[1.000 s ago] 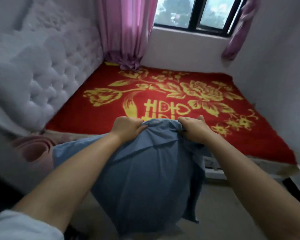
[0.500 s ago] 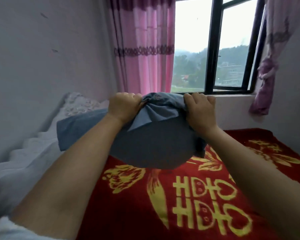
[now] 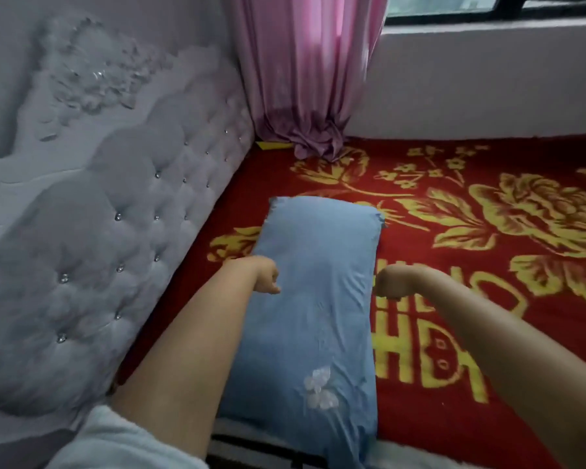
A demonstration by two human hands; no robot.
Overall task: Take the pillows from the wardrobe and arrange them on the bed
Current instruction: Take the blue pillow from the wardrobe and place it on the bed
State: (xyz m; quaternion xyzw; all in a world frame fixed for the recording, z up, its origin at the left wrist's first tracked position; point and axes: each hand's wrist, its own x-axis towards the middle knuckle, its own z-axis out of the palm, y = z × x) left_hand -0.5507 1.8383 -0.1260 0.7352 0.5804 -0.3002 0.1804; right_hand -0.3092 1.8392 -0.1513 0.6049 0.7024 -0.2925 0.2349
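**Head view: blue pillow lay lengthwise on the red blanket, a hand at each long edge**

Head camera looked down on a long light-blue fabric pillow (image 3: 318, 299) with a pale flower motif, lying flat at lower centre of the frame on the red bed blanket with yellow floral pattern (image 3: 471, 265). Its near end reached the bed's lower edge. The left hand (image 3: 266, 277) was curled loosely, fingers bent, touching the pillow's left edge; whether it pinched fabric could not be told. The right hand (image 3: 388, 282) was likewise curled at the right edge, grip unclear. A strip of blanket separated the pillow from the grey tufted upholstered headboard (image 3: 115, 248) at left. Right of the pillow the blanket lay open. A pink curtain (image 3: 305, 79) pooled at the upper centre.
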